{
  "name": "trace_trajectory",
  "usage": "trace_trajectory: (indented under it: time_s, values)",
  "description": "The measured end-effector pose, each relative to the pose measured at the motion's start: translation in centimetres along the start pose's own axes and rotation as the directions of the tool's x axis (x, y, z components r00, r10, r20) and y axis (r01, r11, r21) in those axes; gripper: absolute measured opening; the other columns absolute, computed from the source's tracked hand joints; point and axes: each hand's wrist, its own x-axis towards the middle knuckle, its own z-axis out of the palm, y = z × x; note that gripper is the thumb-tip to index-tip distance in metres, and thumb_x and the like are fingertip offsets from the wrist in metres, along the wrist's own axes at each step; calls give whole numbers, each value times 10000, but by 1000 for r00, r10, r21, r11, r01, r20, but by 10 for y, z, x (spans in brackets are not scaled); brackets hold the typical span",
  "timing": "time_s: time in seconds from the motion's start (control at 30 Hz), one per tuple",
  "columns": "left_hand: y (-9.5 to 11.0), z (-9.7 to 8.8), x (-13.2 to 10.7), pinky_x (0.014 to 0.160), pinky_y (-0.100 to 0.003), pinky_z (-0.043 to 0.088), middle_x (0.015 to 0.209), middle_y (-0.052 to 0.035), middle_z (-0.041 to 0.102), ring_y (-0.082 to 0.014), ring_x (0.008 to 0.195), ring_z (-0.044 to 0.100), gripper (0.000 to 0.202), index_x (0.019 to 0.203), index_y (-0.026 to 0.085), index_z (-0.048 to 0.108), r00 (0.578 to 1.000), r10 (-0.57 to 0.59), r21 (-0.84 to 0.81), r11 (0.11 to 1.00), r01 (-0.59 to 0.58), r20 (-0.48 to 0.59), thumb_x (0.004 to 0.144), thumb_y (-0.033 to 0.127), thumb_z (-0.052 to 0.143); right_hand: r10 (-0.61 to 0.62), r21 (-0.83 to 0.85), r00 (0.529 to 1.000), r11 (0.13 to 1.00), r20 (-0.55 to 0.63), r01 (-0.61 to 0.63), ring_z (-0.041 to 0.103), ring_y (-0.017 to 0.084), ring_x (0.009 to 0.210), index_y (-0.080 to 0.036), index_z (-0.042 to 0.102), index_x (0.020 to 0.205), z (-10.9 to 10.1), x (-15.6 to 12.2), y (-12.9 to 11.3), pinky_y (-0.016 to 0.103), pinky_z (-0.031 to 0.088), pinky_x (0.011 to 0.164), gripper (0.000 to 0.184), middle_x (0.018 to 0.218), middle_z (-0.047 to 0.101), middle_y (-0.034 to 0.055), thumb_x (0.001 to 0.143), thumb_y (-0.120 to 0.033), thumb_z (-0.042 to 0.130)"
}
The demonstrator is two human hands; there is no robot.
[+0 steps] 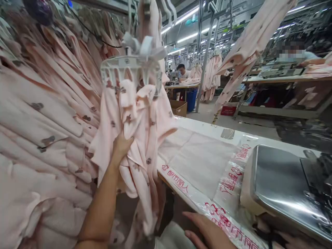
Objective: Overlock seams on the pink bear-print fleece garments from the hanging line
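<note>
head-worn view, forward and downward

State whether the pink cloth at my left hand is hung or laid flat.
Hung: the pink cloth drops in loose folds from the white hanger.

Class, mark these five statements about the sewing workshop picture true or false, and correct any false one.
1. The left hand grips pink fabric hanging from a white hanger. True.
2. The right hand holds that hanger. False: the right hand is low, by the near edge of the white table, with nothing visible in it.
3. A blue bin stands beside a cardboard box. True.
4. The lettering along the table's near edge is green. False: it is red.
5. Pink garments crowd the picture's left side. True.
</note>
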Motion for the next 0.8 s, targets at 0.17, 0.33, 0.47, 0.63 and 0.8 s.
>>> trace_trajectory:
  time_s: [0.17,0.33,0.47,0.63,0.8]
  values:
    - [21,-5,-11,805,-345,479,1079,-93,638,-282,1014,592,460,1168,185,503,997,66,-44,997,-64,31,750,372,542,266,269,953,916,144,-297,437,309,1205,-163,408,1323,88,26,-7,472,404,976,708,1332,448,161,681,-218,704]
    - [7,-1,-65,837,-374,466,1136,-67,604,-275,1040,574,562,1220,220,414,975,175,-160,975,-152,140,747,479,572,169,91,948,985,-269,-150,247,358,1305,-192,123,1426,147,35,-30,566,343,991,864,1443,226,190,726,-131,626]
    - [-17,5,-98,821,-409,481,1023,-72,647,-273,982,603,309,1113,229,495,972,32,-146,989,2,231,840,353,421,26,207,949,977,-315,42,415,288,1216,-224,286,1366,153,39,-43,446,427,959,638,1317,428,130,782,-144,533]
    - [3,-25,-102,907,-386,467,1102,-39,608,-227,1044,568,369,1099,252,501,957,195,-349,930,-112,213,832,497,434,147,496,952,868,-269,6,589,243,945,-182,590,1026,113,60,-57,348,503,793,254,987,631,76,822,-204,440]
    - [77,-57,-108,950,-418,431,1252,-98,493,-285,1154,480,771,1319,242,297,695,719,-218,682,-698,28,677,497,638,231,626,924,780,-306,12,543,120,482,-197,592,731,-26,61,-80,177,432,435,175,600,569,-24,855,-264,489]
